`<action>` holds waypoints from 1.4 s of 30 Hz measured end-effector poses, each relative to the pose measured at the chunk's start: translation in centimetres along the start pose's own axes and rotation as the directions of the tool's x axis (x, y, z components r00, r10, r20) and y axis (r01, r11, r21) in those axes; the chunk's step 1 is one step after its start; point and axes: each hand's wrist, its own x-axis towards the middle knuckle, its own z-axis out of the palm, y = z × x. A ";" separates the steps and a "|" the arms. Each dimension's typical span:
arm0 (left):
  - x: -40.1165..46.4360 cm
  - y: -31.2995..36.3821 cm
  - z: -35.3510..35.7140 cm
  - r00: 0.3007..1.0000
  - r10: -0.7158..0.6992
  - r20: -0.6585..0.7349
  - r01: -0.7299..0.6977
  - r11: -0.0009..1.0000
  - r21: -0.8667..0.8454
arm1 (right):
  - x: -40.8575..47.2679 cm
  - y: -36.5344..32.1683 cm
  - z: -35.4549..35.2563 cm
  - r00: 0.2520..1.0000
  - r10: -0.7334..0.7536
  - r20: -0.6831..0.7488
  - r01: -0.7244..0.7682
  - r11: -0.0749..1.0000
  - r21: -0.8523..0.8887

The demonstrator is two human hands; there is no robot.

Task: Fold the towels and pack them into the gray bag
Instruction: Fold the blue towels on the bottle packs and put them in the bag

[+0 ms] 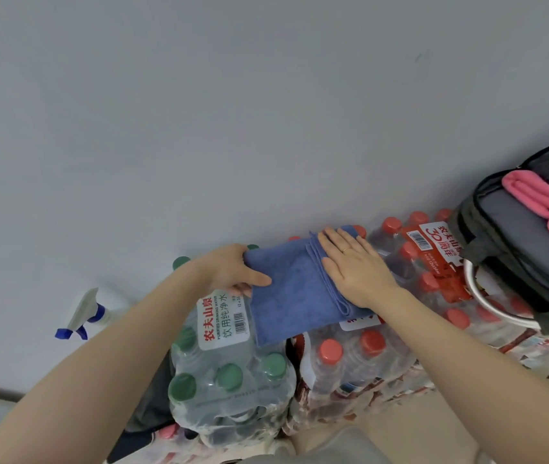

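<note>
Blue towel [295,289] lay folded atop shrink-wrapped water bottle packs [233,373]. L hand [233,272] pinched towel's left edge, thumb on top; R hand [357,266] pressed flat, fingers straight, on its right folded edges. Gray bag [514,229] stood open right of towel w/ pink towels [541,202] inside. Spray bottle [87,313] sat left of towel.

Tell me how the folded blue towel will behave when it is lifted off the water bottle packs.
The blue towel is soft cloth in loose layers, so it will probably sag and droop. Its stacked edges under the right hand may slip apart unless pinched. It looks light; the left hand grips one end easily.
</note>
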 end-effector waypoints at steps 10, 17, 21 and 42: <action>0.3 4.5 4.4 0.951 0.186 -0.246 -0.297 0.767 -0.569 | -0.2 0.5 -0.4 0.994 0.046 -0.098 -0.009 0.939 0.344; 3.1 7.2 8.8 0.958 0.201 -0.204 -0.273 0.857 -0.437 | -1.8 2.9 -2.9 0.889 0.450 0.088 -0.188 0.184 0.965; 3.3 6.8 10.2 0.912 0.409 0.017 -0.406 0.909 -0.093 | -2.7 3.3 -3.0 0.905 0.357 0.230 -0.285 0.108 0.952; 6.2 5.5 10.0 0.884 0.452 0.115 -0.395 0.595 0.700 | -6.3 5.4 -2.1 0.995 0.071 -0.065 -0.021 0.816 0.578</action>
